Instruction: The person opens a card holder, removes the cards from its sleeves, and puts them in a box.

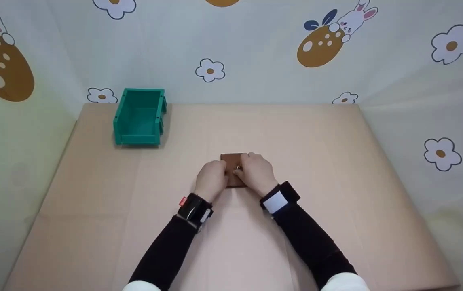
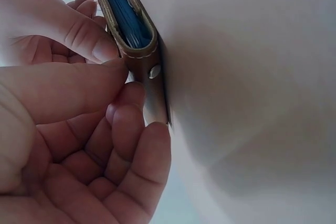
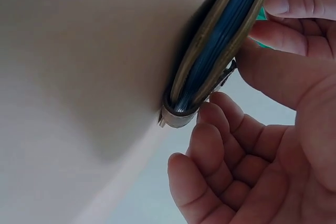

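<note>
A brown leather card holder point(image 1: 231, 159) is held low over the middle of the table, between both hands. My left hand point(image 1: 211, 178) grips its left edge; in the left wrist view, thumb and curled fingers pinch it beside a metal rivet point(image 2: 154, 71). On the right side, my right hand point(image 1: 258, 173) holds it, thumb by the small metal snap point(image 1: 237, 167) on the top face. Blue sleeves point(image 3: 218, 40) show between the covers in the right wrist view. There a strap point(image 3: 178, 119) wraps round the edge near the right fingertips. Fingers hide part of both sides.
A green plastic bin point(image 1: 138, 139) stands at the table's back left. The beige table point(image 1: 316, 137) is bordered behind and at both sides by a white printed curtain point(image 1: 255, 48). Each wrist wears a black strap.
</note>
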`<state>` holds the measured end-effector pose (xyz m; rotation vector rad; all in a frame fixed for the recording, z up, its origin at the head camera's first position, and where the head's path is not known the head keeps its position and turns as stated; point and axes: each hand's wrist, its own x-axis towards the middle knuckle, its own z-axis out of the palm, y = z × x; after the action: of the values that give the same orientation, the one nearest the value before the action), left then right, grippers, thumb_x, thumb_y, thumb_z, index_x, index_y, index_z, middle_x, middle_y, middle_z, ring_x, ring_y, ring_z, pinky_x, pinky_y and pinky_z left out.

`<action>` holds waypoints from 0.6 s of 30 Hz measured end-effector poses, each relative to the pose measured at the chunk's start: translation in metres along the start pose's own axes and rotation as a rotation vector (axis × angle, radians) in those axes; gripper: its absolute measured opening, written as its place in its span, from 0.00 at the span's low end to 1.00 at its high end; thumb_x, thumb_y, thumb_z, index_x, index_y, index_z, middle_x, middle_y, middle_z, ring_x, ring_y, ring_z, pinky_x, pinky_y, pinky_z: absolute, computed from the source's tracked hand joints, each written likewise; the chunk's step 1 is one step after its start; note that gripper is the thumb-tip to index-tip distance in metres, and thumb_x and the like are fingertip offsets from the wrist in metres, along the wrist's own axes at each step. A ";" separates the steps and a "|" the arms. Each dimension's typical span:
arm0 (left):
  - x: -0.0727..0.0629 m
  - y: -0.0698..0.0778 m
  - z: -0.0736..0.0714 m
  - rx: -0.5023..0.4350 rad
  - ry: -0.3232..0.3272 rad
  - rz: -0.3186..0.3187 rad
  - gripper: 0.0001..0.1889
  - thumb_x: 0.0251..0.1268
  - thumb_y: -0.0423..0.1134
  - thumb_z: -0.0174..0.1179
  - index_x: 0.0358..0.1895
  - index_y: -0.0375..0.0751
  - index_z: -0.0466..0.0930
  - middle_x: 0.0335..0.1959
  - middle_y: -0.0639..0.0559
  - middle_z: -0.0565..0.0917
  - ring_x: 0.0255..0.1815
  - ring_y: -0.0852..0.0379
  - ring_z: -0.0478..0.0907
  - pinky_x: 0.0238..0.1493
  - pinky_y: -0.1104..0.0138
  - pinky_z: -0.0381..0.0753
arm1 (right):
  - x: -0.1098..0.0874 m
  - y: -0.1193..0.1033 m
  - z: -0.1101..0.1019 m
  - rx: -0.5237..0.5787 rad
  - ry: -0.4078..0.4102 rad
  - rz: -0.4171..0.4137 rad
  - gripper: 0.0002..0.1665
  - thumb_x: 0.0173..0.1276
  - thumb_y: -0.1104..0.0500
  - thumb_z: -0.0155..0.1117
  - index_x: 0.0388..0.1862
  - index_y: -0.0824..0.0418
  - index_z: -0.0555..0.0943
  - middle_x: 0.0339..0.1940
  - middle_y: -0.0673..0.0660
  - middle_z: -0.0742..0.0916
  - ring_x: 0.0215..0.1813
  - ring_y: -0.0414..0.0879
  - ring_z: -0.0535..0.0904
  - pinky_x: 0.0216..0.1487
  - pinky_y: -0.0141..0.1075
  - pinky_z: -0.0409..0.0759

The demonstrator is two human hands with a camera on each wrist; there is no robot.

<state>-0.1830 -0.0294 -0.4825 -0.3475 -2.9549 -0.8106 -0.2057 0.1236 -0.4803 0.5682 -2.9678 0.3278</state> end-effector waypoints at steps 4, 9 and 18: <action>0.000 0.000 0.000 0.008 0.015 0.016 0.08 0.57 0.27 0.64 0.26 0.38 0.75 0.30 0.41 0.83 0.36 0.42 0.82 0.40 0.53 0.79 | 0.002 -0.002 0.000 -0.012 -0.010 0.014 0.16 0.65 0.51 0.71 0.35 0.63 0.78 0.32 0.59 0.82 0.37 0.55 0.81 0.32 0.48 0.80; -0.002 0.001 -0.001 0.012 0.017 0.018 0.07 0.58 0.28 0.65 0.27 0.38 0.76 0.29 0.42 0.83 0.36 0.42 0.82 0.39 0.53 0.79 | 0.003 -0.002 0.001 -0.013 -0.008 0.008 0.14 0.66 0.54 0.69 0.36 0.64 0.79 0.32 0.59 0.82 0.36 0.56 0.81 0.32 0.48 0.80; -0.002 0.002 -0.001 0.019 0.024 0.016 0.06 0.57 0.29 0.66 0.28 0.37 0.78 0.29 0.42 0.83 0.35 0.42 0.82 0.39 0.53 0.79 | 0.003 -0.003 0.001 -0.053 0.011 -0.026 0.11 0.68 0.57 0.65 0.36 0.66 0.78 0.31 0.62 0.83 0.35 0.57 0.82 0.31 0.49 0.81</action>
<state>-0.1809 -0.0282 -0.4812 -0.3576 -2.9320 -0.7787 -0.2072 0.1195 -0.4799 0.5962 -2.9459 0.2483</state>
